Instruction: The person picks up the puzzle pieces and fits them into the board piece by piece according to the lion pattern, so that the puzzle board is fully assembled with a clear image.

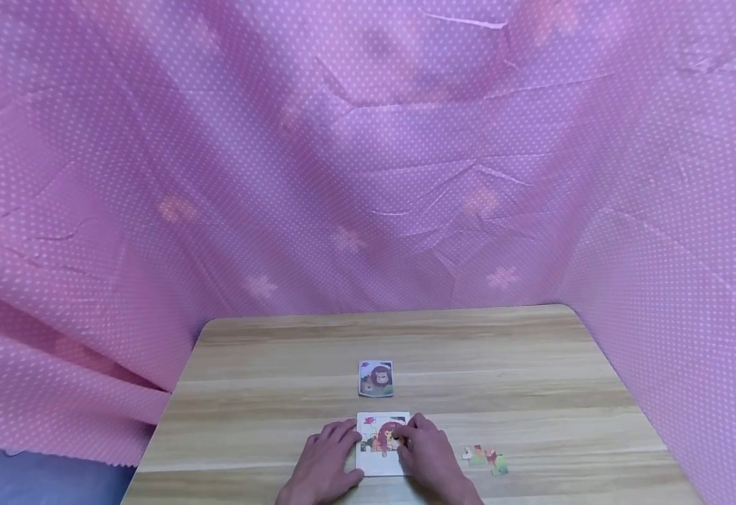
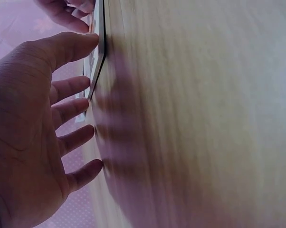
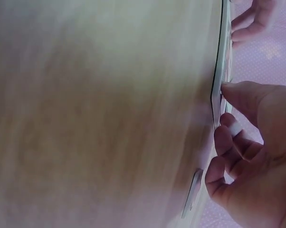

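In the head view a white puzzle board lies near the front of the table, its upper part covered by joined jigsaw pieces with a lion picture. Along the board's left edge my left hand rests, fingers spread and fairly straight, fingertips touching the board and table. My right hand is over the board's right side; its thumb and index finger pinch at a puzzle piece by the lion's face, mostly hidden by the fingers. In the right wrist view the thumb touches the board's rim and the other fingers are curled.
Several loose puzzle pieces lie to the right of my right hand. Behind the board is a lion picture card. Pink dotted cloth hangs around the wooden table at the back and sides.
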Demonstrator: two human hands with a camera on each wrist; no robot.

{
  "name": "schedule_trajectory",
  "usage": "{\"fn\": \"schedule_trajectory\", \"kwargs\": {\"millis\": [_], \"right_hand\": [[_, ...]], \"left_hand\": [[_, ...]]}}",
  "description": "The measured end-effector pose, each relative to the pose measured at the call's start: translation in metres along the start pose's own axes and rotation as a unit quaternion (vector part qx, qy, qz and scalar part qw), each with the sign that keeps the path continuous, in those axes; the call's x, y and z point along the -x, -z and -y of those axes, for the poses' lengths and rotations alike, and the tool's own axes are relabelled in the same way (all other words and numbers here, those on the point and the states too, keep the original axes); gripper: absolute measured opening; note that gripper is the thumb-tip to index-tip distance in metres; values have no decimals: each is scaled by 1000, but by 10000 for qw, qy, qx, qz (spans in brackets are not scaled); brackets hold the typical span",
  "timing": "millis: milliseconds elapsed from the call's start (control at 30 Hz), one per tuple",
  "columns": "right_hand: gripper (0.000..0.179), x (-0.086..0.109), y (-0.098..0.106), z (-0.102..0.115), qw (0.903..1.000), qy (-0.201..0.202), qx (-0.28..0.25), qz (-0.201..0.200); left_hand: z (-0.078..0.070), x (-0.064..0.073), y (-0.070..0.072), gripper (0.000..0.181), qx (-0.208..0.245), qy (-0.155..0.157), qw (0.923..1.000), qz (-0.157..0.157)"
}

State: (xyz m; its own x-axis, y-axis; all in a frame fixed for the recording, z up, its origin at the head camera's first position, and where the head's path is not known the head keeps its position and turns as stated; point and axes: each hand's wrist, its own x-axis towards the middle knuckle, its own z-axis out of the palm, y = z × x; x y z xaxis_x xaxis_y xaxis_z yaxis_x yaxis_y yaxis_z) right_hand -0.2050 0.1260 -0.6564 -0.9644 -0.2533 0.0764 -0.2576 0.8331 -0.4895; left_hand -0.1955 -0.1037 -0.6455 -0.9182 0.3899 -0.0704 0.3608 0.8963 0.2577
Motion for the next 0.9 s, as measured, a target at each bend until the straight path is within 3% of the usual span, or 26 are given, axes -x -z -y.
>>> {"fn": "schedule_trajectory", "kwargs": {"millis": [167, 300, 600, 900], "right_hand": [[30, 8, 11, -1, 9979, -200, -605, 111], [28, 16, 22, -7, 9966, -273, -775, -49], [27, 37, 35, -26, 9963, -491, -643, -291], [27, 55, 45, -32, 9980, -517, -135, -342]], "left_hand": [[-3, 7, -2, 58, -17, -41, 9998, -212], [-5, 11, -4, 56, -125, -169, 9991, -362], [-12, 20, -5, 55, -170, -140, 9991, -373], [-18, 30, -6, 55, -44, -134, 9991, -411]]}}
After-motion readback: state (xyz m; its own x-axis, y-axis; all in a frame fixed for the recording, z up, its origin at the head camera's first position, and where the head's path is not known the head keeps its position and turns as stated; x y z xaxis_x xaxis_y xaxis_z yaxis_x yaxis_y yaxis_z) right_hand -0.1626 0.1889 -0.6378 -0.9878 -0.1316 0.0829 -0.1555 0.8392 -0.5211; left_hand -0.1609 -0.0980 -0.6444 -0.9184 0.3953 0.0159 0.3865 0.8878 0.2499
